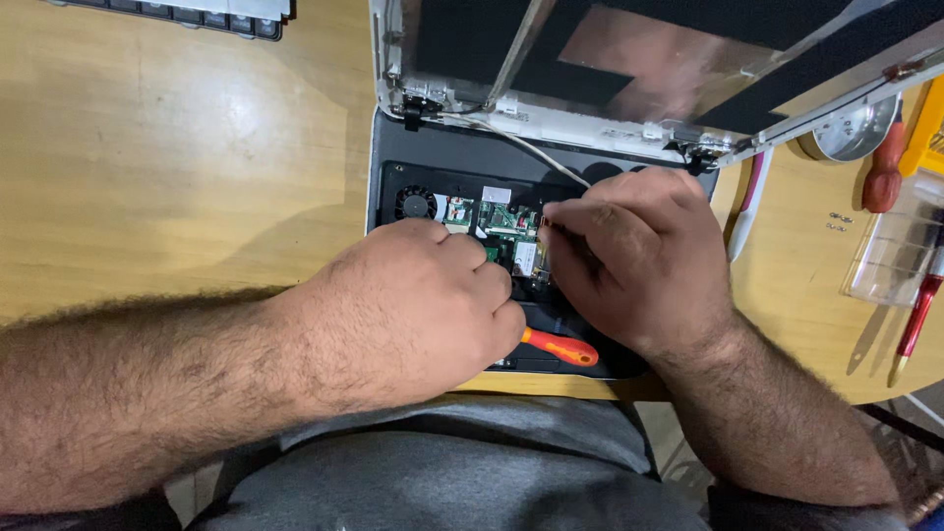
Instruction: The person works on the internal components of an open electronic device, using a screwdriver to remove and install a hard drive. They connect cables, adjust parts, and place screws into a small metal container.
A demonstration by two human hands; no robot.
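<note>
Head view: my left hand is fisted over the opened laptop base, an orange-handled screwdriver lying just beside it, long axis pointing right; I cannot tell if the fist grips it. My right hand, fingers pinched together, sits on the green circuit board and is the nearer hand.

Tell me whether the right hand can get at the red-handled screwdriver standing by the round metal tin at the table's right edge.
Probably yes. The right hand is busy pinching something small over the green circuit board, but the wooden table between it and the red-handled screwdriver beside the round metal tin looks open.
</note>
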